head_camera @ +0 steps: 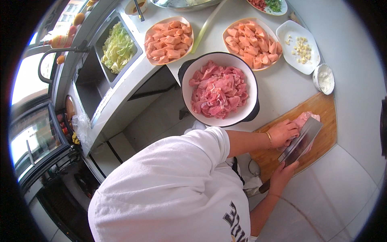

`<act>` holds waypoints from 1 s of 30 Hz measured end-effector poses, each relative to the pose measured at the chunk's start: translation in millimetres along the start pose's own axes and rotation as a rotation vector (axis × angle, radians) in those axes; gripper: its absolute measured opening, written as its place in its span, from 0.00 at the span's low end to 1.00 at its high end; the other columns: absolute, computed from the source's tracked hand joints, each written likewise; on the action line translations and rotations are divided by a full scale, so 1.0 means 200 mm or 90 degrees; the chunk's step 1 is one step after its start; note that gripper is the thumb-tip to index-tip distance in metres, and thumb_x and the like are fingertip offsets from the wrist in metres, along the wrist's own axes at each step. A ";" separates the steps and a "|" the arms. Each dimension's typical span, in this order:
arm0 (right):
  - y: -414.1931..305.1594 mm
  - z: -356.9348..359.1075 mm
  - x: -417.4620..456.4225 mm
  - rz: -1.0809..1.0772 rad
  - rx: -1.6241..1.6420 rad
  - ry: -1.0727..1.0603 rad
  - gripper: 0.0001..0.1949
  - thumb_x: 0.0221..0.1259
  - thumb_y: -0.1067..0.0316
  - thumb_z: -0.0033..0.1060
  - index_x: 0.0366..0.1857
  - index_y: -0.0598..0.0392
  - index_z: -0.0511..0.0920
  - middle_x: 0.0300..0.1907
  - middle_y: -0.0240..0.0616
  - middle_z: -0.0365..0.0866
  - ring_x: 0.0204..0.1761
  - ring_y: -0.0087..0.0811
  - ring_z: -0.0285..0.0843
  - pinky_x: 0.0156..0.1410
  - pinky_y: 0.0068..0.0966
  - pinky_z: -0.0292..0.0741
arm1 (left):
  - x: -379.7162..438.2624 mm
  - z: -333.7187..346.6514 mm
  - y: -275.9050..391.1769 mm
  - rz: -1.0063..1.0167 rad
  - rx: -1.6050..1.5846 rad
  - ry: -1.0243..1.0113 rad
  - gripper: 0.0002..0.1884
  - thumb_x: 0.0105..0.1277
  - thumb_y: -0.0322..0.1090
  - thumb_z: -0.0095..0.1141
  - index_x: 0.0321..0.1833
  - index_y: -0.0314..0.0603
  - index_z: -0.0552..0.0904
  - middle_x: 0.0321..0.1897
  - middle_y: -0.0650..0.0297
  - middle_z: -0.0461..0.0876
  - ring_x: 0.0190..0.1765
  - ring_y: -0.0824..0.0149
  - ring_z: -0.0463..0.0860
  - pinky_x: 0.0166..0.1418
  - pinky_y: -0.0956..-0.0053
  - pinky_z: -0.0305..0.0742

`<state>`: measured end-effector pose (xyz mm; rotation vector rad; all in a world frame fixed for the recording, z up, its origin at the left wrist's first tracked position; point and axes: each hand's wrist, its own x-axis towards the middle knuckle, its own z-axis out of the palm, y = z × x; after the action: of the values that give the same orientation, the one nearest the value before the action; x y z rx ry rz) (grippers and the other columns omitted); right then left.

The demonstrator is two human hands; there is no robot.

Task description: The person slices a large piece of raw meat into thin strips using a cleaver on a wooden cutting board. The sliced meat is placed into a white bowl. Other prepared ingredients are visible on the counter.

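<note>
My left hand [283,133], a bangle at its wrist, presses on a piece of pale pink raw meat [306,117] lying on a wooden cutting board [328,121]. In my right hand [284,176] is a cleaver [303,137], its broad blade slanting across the meat right beside my left fingers. The blade covers part of the meat, and some shows on its far side. Beyond my left forearm stands a white-lined pot [253,81] with dark handles, holding a heap of sliced raw meat [219,89].
Two plates of orange-pink chunks, apparently sausage [169,40] [253,42], flank a long green stalk [205,28]. Along the wall are a white plate [284,33] of chopped garlic and a bowl of white powder [326,79]. Torn cabbage [118,50] fills a basin by the sink [90,81].
</note>
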<state>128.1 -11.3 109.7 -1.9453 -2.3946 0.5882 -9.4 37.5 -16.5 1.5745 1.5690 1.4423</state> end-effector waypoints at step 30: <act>-0.15 -0.13 0.28 0.010 0.009 -0.028 0.18 0.69 0.74 0.53 0.59 0.67 0.63 0.46 0.67 0.80 0.50 0.67 0.79 0.52 0.55 0.74 | 0.05 -0.01 0.01 -0.016 -0.024 -0.053 0.21 0.47 0.27 0.70 0.46 0.47 0.80 0.51 0.62 0.80 0.52 0.53 0.77 0.59 0.62 0.72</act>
<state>92.8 44.8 129.4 -1.9685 -2.3961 0.6529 -13.3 45.5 -11.1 1.5672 1.5005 1.3672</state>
